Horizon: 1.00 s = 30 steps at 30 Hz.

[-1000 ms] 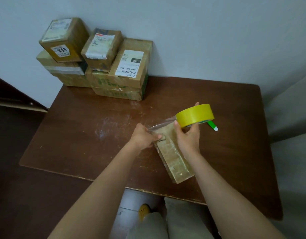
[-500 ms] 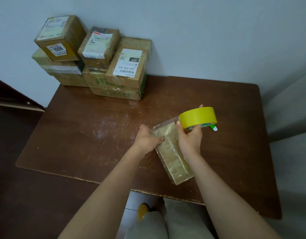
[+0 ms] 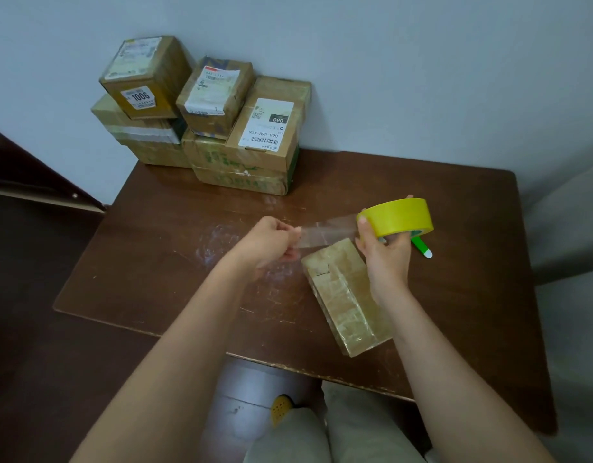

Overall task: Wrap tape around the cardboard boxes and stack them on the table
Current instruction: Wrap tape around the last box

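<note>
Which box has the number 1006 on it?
Look at the pile of cardboard boxes against the wall at the brown table's far left corner. The 1006 box sits on top at the left end, the only one with a big black number on its white sticker.

Near box: cardboard under glossy, wrinkled clear tape. Roll: matt yellow; drawn strip clear and shiny. Bench: dark brown wood, scuffed and smeared. Far boxes: matt cardboard, white paper labels. Pen: green-and-white plastic.
</note>
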Each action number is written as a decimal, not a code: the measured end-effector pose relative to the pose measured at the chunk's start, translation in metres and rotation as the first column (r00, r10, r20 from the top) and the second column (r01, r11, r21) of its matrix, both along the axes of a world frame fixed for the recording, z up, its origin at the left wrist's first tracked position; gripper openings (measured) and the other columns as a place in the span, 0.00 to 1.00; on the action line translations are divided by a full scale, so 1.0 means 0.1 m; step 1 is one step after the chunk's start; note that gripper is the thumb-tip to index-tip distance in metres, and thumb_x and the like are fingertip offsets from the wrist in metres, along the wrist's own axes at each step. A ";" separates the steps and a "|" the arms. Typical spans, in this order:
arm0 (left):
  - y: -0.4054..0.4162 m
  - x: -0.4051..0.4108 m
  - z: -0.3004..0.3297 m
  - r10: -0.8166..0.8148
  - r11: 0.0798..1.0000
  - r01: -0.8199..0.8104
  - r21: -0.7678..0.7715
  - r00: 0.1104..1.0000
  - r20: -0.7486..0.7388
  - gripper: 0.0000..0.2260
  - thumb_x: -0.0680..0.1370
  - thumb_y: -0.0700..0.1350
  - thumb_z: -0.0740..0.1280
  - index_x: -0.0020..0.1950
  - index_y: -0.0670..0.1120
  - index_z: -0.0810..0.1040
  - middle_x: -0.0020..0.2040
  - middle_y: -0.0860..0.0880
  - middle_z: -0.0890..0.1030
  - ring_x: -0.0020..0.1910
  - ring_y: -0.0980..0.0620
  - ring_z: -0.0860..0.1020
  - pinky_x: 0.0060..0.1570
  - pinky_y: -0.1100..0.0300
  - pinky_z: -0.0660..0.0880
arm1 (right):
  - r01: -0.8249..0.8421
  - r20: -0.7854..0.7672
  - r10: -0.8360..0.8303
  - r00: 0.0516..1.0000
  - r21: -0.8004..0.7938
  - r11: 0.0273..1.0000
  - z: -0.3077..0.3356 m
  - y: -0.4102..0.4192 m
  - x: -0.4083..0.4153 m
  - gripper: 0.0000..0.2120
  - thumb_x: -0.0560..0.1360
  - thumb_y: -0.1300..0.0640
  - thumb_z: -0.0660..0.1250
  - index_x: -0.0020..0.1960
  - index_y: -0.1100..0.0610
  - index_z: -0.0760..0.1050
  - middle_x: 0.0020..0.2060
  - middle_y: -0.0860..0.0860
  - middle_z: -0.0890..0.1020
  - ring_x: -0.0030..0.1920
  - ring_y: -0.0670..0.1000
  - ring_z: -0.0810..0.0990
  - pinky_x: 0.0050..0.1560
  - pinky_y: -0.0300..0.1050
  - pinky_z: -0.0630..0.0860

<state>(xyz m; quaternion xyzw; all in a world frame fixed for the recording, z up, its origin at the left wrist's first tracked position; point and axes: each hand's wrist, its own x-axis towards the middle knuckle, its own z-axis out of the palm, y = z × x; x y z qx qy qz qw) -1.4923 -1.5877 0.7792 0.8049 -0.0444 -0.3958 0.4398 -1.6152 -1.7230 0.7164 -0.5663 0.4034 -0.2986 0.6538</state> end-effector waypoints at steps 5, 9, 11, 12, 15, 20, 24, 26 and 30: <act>0.13 -0.17 -0.09 0.093 0.989 -0.124 -0.081 0.945 -0.312 0.10 0.77 0.35 0.69 0.56 0.36 0.72 0.48 0.40 0.77 0.44 0.49 0.79 0.46 0.56 0.82 | -0.048 -0.024 0.047 0.999 -0.060 0.997 0.18 -0.01 -0.01 0.15 0.77 0.57 0.73 0.50 0.38 0.73 0.54 0.49 0.81 0.55 0.47 0.81 0.52 0.31 0.74; 0.18 -0.28 -0.19 0.220 0.951 -0.294 -0.100 0.863 -0.454 0.20 0.74 0.31 0.71 0.63 0.36 0.68 0.55 0.36 0.77 0.43 0.48 0.81 0.44 0.55 0.82 | 0.038 -0.045 -0.038 0.998 0.008 0.999 0.11 -0.01 -0.04 0.10 0.75 0.53 0.75 0.48 0.44 0.74 0.49 0.49 0.83 0.47 0.45 0.82 0.48 0.35 0.75; 0.18 -0.31 -0.24 0.216 0.947 -0.300 -0.117 0.863 -0.457 0.16 0.74 0.31 0.70 0.61 0.33 0.72 0.47 0.38 0.79 0.38 0.50 0.81 0.43 0.55 0.82 | 0.111 -0.051 -0.107 0.993 0.084 0.990 0.04 0.00 -0.06 0.10 0.74 0.52 0.76 0.49 0.48 0.75 0.46 0.48 0.83 0.44 0.42 0.82 0.47 0.37 0.75; 0.19 -0.32 -0.26 0.203 0.950 -0.286 -0.126 0.871 -0.447 0.14 0.75 0.30 0.70 0.59 0.32 0.74 0.43 0.40 0.79 0.36 0.51 0.80 0.44 0.55 0.83 | 0.145 -0.057 -0.139 0.989 0.117 0.983 0.02 0.00 -0.06 0.10 0.74 0.53 0.76 0.49 0.49 0.75 0.45 0.46 0.83 0.42 0.40 0.81 0.45 0.36 0.74; 0.22 -0.33 -0.27 0.184 0.950 -0.276 -0.144 0.871 -0.455 0.07 0.75 0.31 0.70 0.51 0.33 0.76 0.35 0.43 0.79 0.32 0.53 0.79 0.43 0.56 0.82 | 0.207 -0.047 -0.202 0.978 0.227 0.952 -0.01 -0.02 -0.05 0.10 0.73 0.53 0.77 0.49 0.49 0.76 0.44 0.45 0.83 0.43 0.42 0.82 0.46 0.37 0.76; 0.21 -0.35 -0.22 0.209 0.932 -0.320 -0.170 0.858 -0.469 0.05 0.75 0.26 0.64 0.43 0.33 0.75 0.36 0.40 0.76 0.34 0.49 0.76 0.38 0.57 0.82 | 0.184 -0.125 -0.177 0.976 0.045 0.982 -0.02 -0.04 -0.02 0.11 0.72 0.57 0.77 0.44 0.50 0.75 0.41 0.48 0.82 0.42 0.48 0.82 0.51 0.48 0.79; 0.21 -0.32 -0.25 0.315 0.896 -0.420 -0.146 0.831 -0.458 0.07 0.75 0.26 0.60 0.41 0.33 0.75 0.45 0.36 0.76 0.39 0.45 0.77 0.38 0.56 0.82 | 0.039 -0.136 -0.045 0.990 -0.047 0.998 0.08 -0.07 0.00 0.13 0.75 0.57 0.75 0.44 0.44 0.72 0.43 0.44 0.81 0.44 0.43 0.80 0.47 0.32 0.75; 0.21 -0.32 -0.28 0.325 0.895 -0.427 -0.132 0.824 -0.465 0.06 0.77 0.27 0.60 0.44 0.33 0.75 0.44 0.36 0.76 0.38 0.46 0.78 0.42 0.53 0.83 | 0.077 -0.150 -0.076 0.986 -0.001 0.997 0.05 -0.09 0.00 0.11 0.75 0.53 0.75 0.49 0.46 0.73 0.45 0.44 0.81 0.47 0.44 0.80 0.44 0.31 0.72; 0.22 -0.35 -0.40 0.286 0.941 -0.325 -0.094 0.913 -0.290 0.03 0.81 0.32 0.62 0.48 0.36 0.73 0.38 0.41 0.77 0.33 0.50 0.78 0.45 0.51 0.82 | 0.177 -0.168 -0.172 0.971 0.013 0.984 -0.07 -0.01 0.00 0.10 0.74 0.52 0.75 0.47 0.49 0.74 0.43 0.45 0.81 0.45 0.43 0.81 0.45 0.33 0.74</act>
